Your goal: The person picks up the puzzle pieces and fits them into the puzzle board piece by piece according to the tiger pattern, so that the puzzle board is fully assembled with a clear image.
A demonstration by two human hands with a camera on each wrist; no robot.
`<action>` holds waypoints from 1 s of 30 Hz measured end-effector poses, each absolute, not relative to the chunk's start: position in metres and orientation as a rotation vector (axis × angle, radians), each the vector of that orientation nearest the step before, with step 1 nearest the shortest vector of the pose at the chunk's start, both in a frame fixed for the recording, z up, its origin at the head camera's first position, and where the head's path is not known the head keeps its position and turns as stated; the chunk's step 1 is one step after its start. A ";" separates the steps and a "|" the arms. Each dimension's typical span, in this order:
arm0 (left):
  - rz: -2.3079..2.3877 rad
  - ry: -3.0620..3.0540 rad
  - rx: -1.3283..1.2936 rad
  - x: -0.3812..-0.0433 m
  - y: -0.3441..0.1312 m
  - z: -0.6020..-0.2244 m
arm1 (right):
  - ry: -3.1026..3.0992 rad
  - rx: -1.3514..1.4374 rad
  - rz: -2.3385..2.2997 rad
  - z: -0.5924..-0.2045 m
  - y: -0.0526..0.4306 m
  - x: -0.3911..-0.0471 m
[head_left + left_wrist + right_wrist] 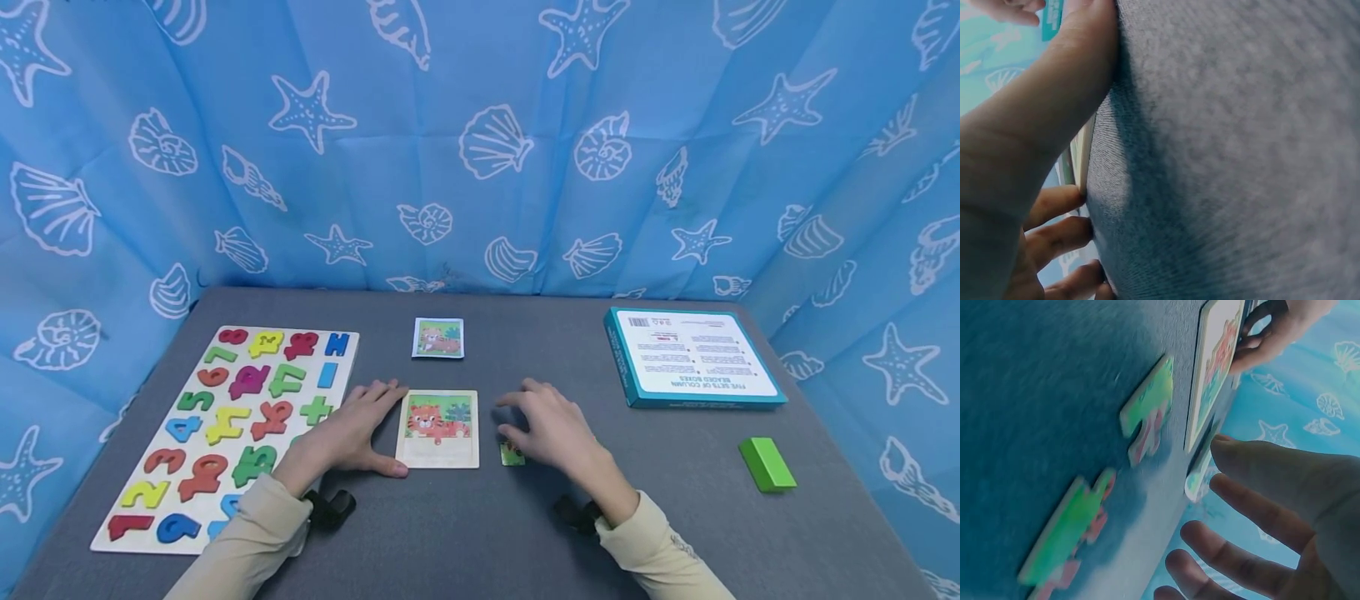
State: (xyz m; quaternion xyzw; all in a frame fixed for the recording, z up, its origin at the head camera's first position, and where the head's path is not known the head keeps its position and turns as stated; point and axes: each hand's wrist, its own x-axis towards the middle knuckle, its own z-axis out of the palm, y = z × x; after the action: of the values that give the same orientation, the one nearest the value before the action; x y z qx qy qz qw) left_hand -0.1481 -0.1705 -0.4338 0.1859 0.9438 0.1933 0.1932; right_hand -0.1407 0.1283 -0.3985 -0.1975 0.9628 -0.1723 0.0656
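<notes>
A tiger puzzle board [437,454] lies flat in the middle of the table; its upper part is filled with tiger picture pieces and the lower part is bare wood. My left hand [347,437] rests at its left side, thumb and fingers spread around the edge. To the right of the board, my right hand [553,429] hovers with fingers loosely bent and nothing held. Below it lies a loose puzzle piece [512,455], partly hidden in the head view. Two loose pieces show in the right wrist view: a nearer green one [1063,534] and a farther one [1157,390].
A tiger picture card [438,338] lies behind the board. On the left is a number puzzle board [168,417] with colourful pieces. At right are a teal-edged box [697,358] and a green block [767,464]. A blue shell-patterned curtain [480,150] hangs behind.
</notes>
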 end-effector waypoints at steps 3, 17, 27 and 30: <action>0.522 2.662 0.523 -0.149 -0.170 -0.433 | 2.909 -0.582 -0.509 -0.398 0.135 -0.140; 0.419 2.719 0.506 -0.149 -0.163 -0.428 | 2.884 -0.600 -0.464 -0.405 0.139 -0.128; 0.437 2.701 0.487 -0.149 -0.163 -0.427 | 2.777 -0.615 -0.501 -0.408 0.137 -0.123; 0.437 2.697 0.488 -0.150 -0.163 -0.428 | 2.777 -0.624 -0.486 -0.407 0.136 -0.121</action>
State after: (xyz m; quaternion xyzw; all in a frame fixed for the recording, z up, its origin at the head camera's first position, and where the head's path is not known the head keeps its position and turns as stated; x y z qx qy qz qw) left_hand -0.1495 -0.1629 -0.4280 0.1729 0.9555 0.1547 0.1821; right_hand -0.1211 0.1357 -0.4068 -0.2144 0.9539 -0.1671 0.1269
